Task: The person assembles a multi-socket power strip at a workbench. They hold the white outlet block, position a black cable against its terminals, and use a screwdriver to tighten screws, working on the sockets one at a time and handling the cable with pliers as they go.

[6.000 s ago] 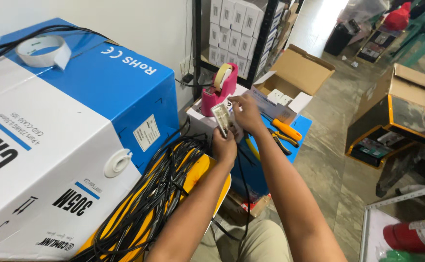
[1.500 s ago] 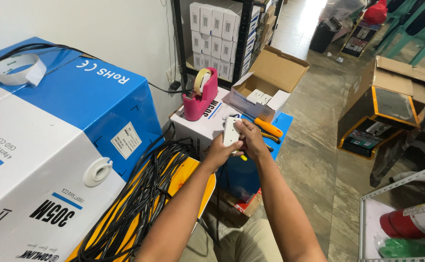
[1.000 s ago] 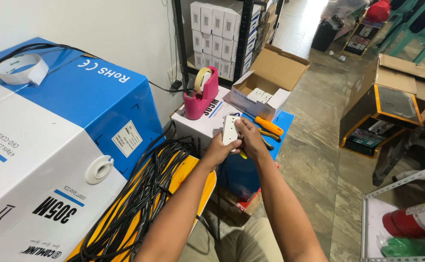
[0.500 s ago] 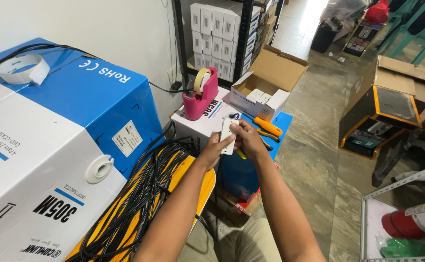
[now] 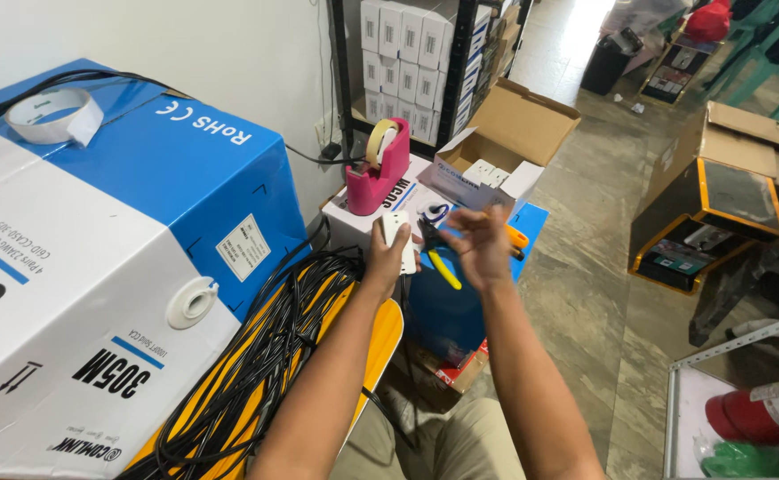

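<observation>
A plain white wall (image 5: 229, 53) stands behind. Grey stone tiles cover the floor (image 5: 603, 293), bright with daylight at the far end. A dark shelf (image 5: 340, 80) stacked with white boxes (image 5: 411, 53) stands against the wall.

Both forearms are bare to the frame's lower edge, with no sleeves, watch, rings or gloves showing on the left hand (image 5: 385, 258) or the right hand (image 5: 478, 244). At 6 o'clock, between the arms, khaki trousers (image 5: 447, 444) cover the lap, the cloth plain and lightly creased.
</observation>
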`<state>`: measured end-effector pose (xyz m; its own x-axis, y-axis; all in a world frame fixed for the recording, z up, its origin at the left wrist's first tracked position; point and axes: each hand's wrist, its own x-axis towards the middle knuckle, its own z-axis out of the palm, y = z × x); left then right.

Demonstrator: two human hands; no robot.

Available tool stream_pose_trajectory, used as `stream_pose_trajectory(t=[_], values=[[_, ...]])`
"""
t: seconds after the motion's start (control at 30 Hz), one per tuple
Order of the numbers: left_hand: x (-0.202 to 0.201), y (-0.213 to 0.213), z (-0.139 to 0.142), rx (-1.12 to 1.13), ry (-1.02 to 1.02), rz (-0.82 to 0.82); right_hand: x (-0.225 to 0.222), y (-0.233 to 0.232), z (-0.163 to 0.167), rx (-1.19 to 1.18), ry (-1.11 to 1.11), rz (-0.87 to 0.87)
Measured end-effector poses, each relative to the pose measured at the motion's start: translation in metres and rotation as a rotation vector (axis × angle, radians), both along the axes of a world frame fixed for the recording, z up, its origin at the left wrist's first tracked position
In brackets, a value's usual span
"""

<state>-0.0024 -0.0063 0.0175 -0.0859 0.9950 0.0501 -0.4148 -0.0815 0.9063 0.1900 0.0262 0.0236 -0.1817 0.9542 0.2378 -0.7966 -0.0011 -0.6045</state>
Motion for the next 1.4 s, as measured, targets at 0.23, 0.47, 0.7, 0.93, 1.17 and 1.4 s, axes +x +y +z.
stream_pose_trajectory(t=[0.23,0.47,0.7,0.93,1.17,1.4], values=[[0.001,-0.005,0.010,-0.011,0.059,-0.090,0.062,0.008,0.016,0.034,0.040,-0.187],[0.004,-0.008,0.014,-0.035,0.097,-0.164,0.062,0.014,0.055,0.231,-1.232,-0.558],[0.006,-0.007,0.012,-0.038,0.121,-0.233,0.027,0.006,0.039,0.722,-1.821,-0.556],[0.008,-0.002,0.004,0.031,0.135,-0.174,0.022,0.010,0.026,0.692,-1.991,-0.587],[0.010,-0.002,-0.003,0.041,0.174,-0.165,0.020,0.010,0.018,0.518,-1.999,-0.576],[0.011,-0.002,-0.005,0.037,0.175,-0.104,0.016,0.008,0.009,0.522,-1.877,-0.660]])
